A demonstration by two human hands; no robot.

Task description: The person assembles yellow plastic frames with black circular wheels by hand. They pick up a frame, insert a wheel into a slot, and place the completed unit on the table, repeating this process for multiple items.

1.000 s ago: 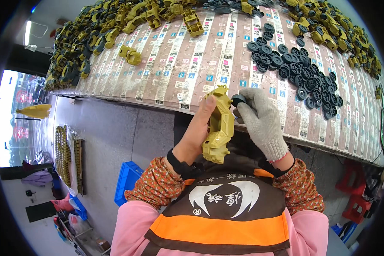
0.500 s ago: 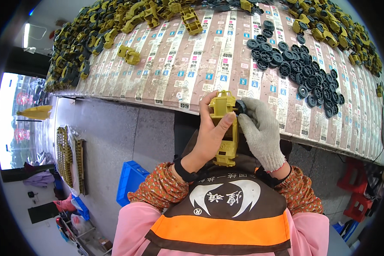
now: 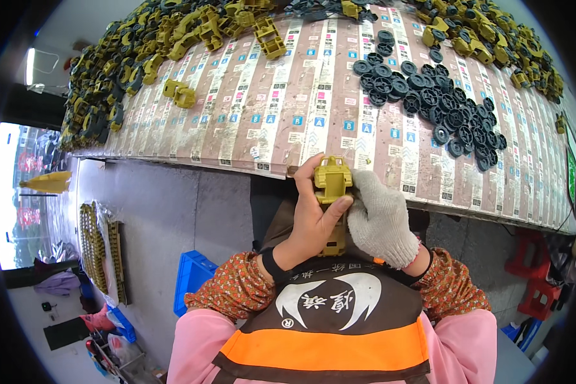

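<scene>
- Head view: a yellow plastic toy part (image 3: 333, 185) is held upright at the centre of the frame, just below the table edge (image 3: 237, 163).
- The part is gripped by the bare left hand (image 3: 313, 217), thumb pressed across its front.
- The gloved right hand (image 3: 381, 217) is closed against the part's right side.
- Black wheels (image 3: 429, 96) are piled at upper right on the table.
- Yellow parts (image 3: 128, 70) are heaped at upper left.
- A blue crate (image 3: 192, 281) is seen at lower left.
</scene>
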